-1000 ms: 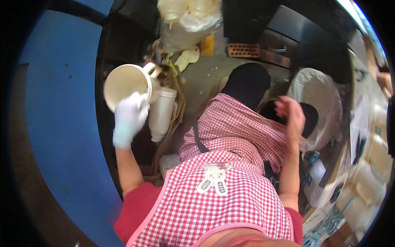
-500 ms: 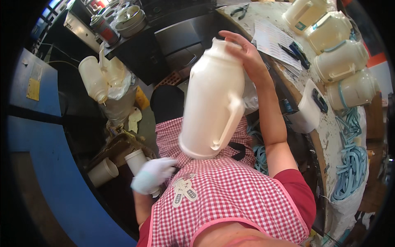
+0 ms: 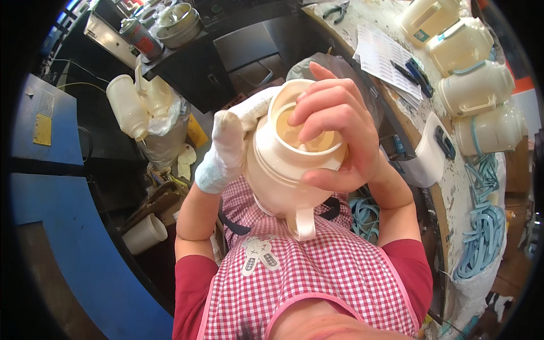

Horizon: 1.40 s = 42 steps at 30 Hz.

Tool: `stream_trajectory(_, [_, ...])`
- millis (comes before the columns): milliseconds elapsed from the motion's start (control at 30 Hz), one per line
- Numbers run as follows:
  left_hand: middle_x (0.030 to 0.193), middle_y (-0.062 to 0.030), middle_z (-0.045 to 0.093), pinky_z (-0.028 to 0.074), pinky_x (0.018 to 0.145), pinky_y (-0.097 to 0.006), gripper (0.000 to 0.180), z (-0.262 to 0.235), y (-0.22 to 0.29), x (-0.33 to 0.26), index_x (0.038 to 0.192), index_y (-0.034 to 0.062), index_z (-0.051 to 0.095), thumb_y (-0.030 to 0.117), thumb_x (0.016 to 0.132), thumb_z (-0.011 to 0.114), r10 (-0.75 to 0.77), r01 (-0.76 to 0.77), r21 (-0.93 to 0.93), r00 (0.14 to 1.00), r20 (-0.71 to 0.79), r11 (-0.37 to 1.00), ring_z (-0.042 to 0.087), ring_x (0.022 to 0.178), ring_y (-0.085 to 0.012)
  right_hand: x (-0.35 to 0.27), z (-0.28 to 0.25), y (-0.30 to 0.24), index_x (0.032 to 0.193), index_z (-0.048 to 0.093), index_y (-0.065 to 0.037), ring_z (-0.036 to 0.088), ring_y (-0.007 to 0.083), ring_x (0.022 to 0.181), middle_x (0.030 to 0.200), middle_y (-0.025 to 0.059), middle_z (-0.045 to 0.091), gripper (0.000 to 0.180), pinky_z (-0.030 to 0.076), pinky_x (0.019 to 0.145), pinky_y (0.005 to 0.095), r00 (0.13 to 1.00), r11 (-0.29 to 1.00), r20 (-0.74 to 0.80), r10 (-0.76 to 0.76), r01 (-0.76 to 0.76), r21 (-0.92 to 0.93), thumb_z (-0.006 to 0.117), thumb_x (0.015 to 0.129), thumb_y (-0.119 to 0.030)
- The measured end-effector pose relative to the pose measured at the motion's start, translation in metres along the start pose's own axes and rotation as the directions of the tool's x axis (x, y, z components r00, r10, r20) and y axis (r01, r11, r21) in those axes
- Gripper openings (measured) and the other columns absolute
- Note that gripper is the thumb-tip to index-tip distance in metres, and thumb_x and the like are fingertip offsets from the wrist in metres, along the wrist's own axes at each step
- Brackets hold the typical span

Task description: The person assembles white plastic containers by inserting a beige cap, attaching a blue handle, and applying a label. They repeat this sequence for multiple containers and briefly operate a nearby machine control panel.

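You are holding the big cream jug [image 3: 283, 175] up with your gloved left hand [image 3: 224, 153], and your bare right hand [image 3: 334, 136] is gripping its open rim, fingers inside.

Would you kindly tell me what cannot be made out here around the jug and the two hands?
- Inside of the cream jug, head view: the right hand covers its mouth.
- Left hand: its fingers are behind the jug.
- Printed sheet on the bench: too small.
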<state>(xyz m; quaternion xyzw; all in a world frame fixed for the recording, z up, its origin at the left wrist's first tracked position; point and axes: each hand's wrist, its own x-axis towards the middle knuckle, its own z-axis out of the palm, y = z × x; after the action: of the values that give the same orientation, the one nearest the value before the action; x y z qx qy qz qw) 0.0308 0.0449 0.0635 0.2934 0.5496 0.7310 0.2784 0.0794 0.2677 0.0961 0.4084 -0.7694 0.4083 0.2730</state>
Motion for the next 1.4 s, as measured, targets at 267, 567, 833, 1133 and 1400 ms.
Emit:
stream_trajectory(267, [0.148, -0.0184, 0.059, 0.045, 0.116, -0.040, 0.127, -0.006, 0.002, 0.000, 0.152, -0.0066, 0.049, 0.099, 0.082, 0.041, 0.073, -0.072, 0.070, 0.997, -0.004, 0.995, 0.059, 0.136, -0.0272, -0.001, 0.000, 0.009, 0.118, 0.058, -0.013, 0.065, 0.0285, 0.108, 0.117, 0.0101, 0.061, 0.057, 0.042, 0.117, 0.0586, 1.000, 0.998, -0.011, -0.016, 0.016, 0.063, 0.082, 0.088, -0.055])
stream_trajectory(567, [0.131, -0.0158, 0.068, 0.049, 0.106, -0.038, 0.079, -0.027, -0.026, 0.023, 0.138, 0.0002, 0.063, 0.065, 0.093, 0.056, 0.424, -0.434, 0.053, 0.895, 0.137, 0.899, 0.065, 0.122, -0.0280, 0.023, 0.001, -0.004, 0.087, 0.068, -0.007, 0.065, 0.0300, 0.086, 0.088, 0.0094, 0.066, 0.060, 0.049, 0.091, 0.0499, 0.981, 0.985, 0.190, -0.024, 0.055, -0.161, 0.059, 0.097, -0.065])
stream_trajectory(833, [0.103, -0.0164, 0.076, 0.053, 0.087, -0.041, 0.049, -0.019, -0.048, 0.015, 0.118, 0.0115, 0.075, 0.051, 0.105, 0.050, 0.664, -0.595, 0.394, 0.746, -0.055, 0.701, 0.070, 0.100, -0.0362, 0.032, 0.028, -0.014, 0.063, 0.054, 0.003, 0.058, 0.0328, 0.064, 0.063, 0.0140, 0.057, 0.077, 0.047, 0.077, 0.0433, 0.967, 0.969, 0.202, 0.158, -0.112, -0.219, 0.049, 0.104, -0.062])
stream_trajectory(1133, [0.119, -0.0223, 0.075, 0.051, 0.097, -0.047, 0.096, -0.038, -0.029, 0.011, 0.121, 0.0047, 0.077, 0.089, 0.091, 0.041, 0.123, -0.092, 0.142, 0.966, -0.227, 0.986, 0.067, 0.110, -0.0411, 0.025, 0.057, 0.016, 0.086, 0.059, 0.005, 0.060, 0.0329, 0.086, 0.088, 0.0187, 0.064, 0.060, 0.049, 0.087, 0.0450, 0.980, 0.969, 0.105, 0.171, -0.148, -0.197, 0.045, 0.105, -0.050])
stream_trajectory(1400, [0.129, -0.0204, 0.072, 0.051, 0.105, -0.047, 0.089, -0.036, -0.025, 0.005, 0.136, 0.0024, 0.069, 0.080, 0.093, 0.056, 0.134, -0.072, 0.260, 0.964, -0.231, 0.963, 0.067, 0.117, -0.0380, -0.019, 0.046, 0.045, 0.107, 0.062, 0.003, 0.062, 0.0324, 0.100, 0.107, 0.0196, 0.065, 0.037, 0.049, 0.094, 0.0428, 0.936, 0.965, 0.271, 0.223, -0.172, -0.198, 0.055, 0.100, -0.033])
